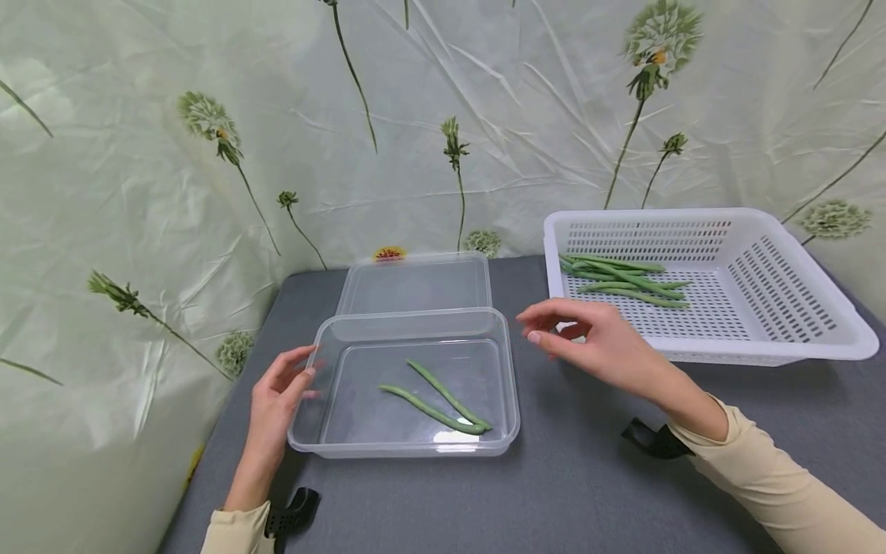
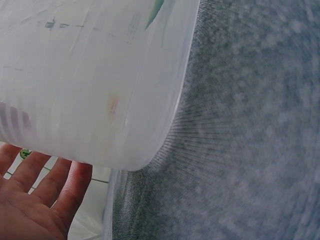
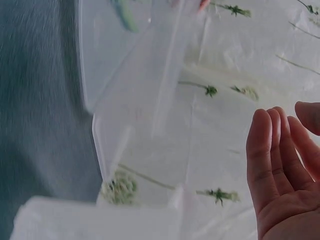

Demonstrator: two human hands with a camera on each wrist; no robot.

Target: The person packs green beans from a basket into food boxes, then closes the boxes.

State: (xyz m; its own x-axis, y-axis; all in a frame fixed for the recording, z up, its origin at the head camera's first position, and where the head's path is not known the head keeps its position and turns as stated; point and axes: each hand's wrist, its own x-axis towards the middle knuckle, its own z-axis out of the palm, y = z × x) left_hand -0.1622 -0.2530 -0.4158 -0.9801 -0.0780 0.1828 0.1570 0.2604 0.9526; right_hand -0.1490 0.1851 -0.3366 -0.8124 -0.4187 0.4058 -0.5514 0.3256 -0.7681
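L sleeve cuff (image 1: 238, 531) sits nearest the camera at 7 o'clock, w/ a black wrist strap (image 1: 294, 514) beside it. From there the left hand (image 1: 277, 400) reaches up to the clear container (image 1: 325, 442): fingers straight and relaxed, tips touching or just off its L wall, gripping nothing. The L wrist view shows the palm just beside the container's rounded corner, grey table cover (image 1: 574, 477) beneath.

Right hand (image 1: 595, 338) hovers above the table at approx 1 o'clock from the container, between it and the white basket (image 1: 817, 338). Fingers loosely spread, lightly bent, empty; the R wrist view confirms an open palm w/ nothing in it.

Two green beans (image 1: 443, 404) lie inside the container, near its front R corner, long axes running 10 to 4 o'clock, ends meeting at the 4 o'clock tip. More loose beans (image 1: 623, 278) lie in the basket's back L part, axes roughly 9 to 3 o'clock. That pile is at 1 o'clock from the R hand, near it; L hand is well apart from it, so R hand is clearly the nearer one.

Clear lid (image 1: 415, 283) lies flat behind the container at 12 o'clock, touching its back rim. Floral backdrop (image 1: 208, 154) behind.
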